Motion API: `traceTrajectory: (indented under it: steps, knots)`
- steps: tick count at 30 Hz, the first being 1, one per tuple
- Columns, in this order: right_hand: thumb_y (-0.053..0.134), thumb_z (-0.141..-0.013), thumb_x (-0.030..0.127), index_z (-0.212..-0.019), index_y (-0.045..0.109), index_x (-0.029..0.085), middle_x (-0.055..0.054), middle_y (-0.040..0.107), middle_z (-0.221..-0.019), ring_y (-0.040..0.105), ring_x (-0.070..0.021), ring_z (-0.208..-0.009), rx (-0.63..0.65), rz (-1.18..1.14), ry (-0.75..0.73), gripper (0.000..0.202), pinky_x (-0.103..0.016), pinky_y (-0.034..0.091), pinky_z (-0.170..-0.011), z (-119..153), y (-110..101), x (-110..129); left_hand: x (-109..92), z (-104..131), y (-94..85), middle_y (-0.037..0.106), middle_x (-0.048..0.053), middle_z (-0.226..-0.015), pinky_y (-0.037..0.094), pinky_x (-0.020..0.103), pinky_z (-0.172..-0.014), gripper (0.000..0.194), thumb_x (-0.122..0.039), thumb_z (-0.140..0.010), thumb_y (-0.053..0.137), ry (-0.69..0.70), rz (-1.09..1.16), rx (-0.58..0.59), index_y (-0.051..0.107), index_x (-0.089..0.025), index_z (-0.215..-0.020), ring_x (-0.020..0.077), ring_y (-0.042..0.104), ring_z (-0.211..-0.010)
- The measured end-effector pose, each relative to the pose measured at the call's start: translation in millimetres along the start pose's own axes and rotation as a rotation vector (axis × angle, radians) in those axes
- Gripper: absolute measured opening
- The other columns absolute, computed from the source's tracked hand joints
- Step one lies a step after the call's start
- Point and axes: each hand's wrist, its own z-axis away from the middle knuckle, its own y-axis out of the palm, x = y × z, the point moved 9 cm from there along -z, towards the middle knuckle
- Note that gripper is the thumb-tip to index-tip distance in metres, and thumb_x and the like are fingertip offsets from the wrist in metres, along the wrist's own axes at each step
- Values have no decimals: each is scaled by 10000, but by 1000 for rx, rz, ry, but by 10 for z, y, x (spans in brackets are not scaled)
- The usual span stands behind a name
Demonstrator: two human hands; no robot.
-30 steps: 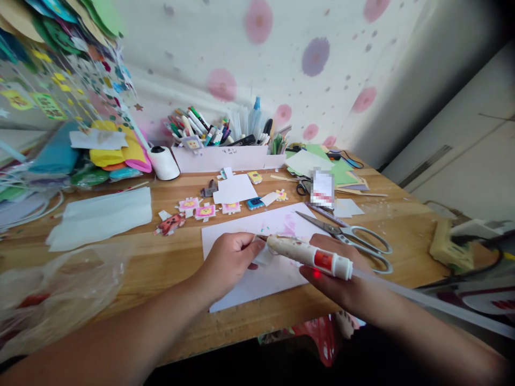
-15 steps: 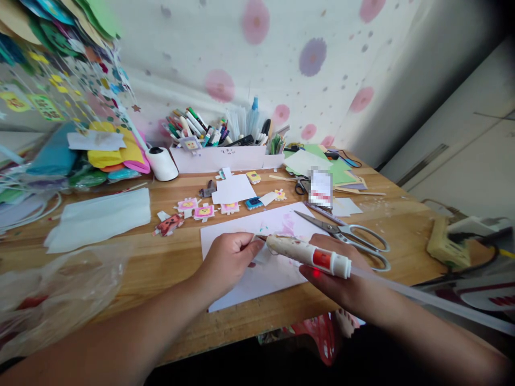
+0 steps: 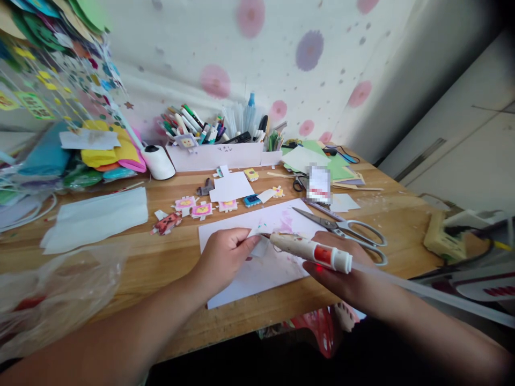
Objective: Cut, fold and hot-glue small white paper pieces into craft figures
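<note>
My left hand [image 3: 227,257] pinches a small piece of white paper [image 3: 260,246] between thumb and fingers. A white glue gun [image 3: 308,250] with an orange label is held in my right hand [image 3: 340,268], its nozzle pointing left and close to that paper piece. A red light glows below the gun's body, and a long translucent glue stick [image 3: 426,292] runs out of its back end. Below both hands lies a large white sheet [image 3: 241,284] with pink stains. Metal scissors [image 3: 341,228] rest at the sheet's upper right, just beyond my right hand.
Small decorated paper pieces [image 3: 201,210] lie behind the sheet. A white box [image 3: 217,156] of pens stands at the back, beside a thread spool [image 3: 160,162]. White strips [image 3: 96,219] and a plastic bag [image 3: 68,289] are at left, a power strip [image 3: 444,238] at right.
The glue gun's nozzle has moved slightly away from my left fingers, showing more of the paper piece's top. The whole view has shifted a little.
</note>
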Motion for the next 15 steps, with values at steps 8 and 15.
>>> traceTrajectory:
  steps: [8, 15]
  knots:
    - [503, -830, 234, -710, 448, 216, 6, 521, -691, 506, -141, -634, -27, 21, 4, 133, -263, 364, -566, 27, -17, -26, -31, -3, -49, 365, -47, -539, 283, 219, -507, 362, -387, -841, 476, 19, -156, -40, 429, -179, -549, 113, 378, -553]
    - [487, -845, 252, -713, 459, 210, -5, 528, -695, 504, -144, -624, -22, 53, 29, 141, -271, 374, -557, 46, -21, -74, -54, -3, -69, 301, -57, -531, 247, 227, -505, 385, -386, -841, 464, 28, -162, -41, 353, -187, -531, 106, 339, -534]
